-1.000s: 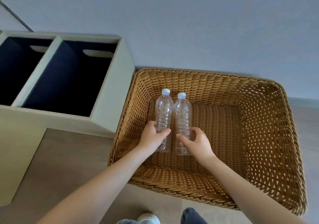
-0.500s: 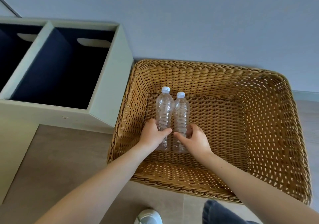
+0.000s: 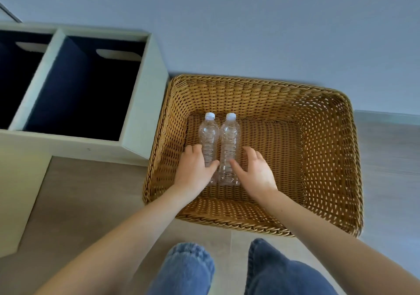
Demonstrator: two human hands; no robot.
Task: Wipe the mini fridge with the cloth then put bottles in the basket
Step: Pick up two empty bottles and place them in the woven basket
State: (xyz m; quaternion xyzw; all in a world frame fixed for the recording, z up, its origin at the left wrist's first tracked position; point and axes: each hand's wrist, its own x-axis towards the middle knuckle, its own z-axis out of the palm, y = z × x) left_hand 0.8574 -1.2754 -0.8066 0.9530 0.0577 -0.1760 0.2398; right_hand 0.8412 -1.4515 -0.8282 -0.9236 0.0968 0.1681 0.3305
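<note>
Two clear plastic bottles with white caps lie side by side on the floor of a brown wicker basket (image 3: 329, 158), caps pointing away from me. My left hand (image 3: 194, 169) sits at the lower part of the left bottle (image 3: 208, 135), fingers loose beside it and thumb resting against it. To the right of the right bottle (image 3: 230, 138), my right hand (image 3: 256, 172) has its fingers spread and its thumb just at the bottle's side. Neither hand grips a bottle. No cloth or fridge is in view.
A pale green cabinet (image 3: 145, 104) with two dark open compartments stands directly left of the basket. The basket sits on a wood-look floor against a grey wall. My knees in blue jeans (image 3: 188, 269) are at the bottom edge.
Both hands held the bottles before; now the fingers have opened and the bottles lie on the basket floor. My knees have come into view as the camera lowered.
</note>
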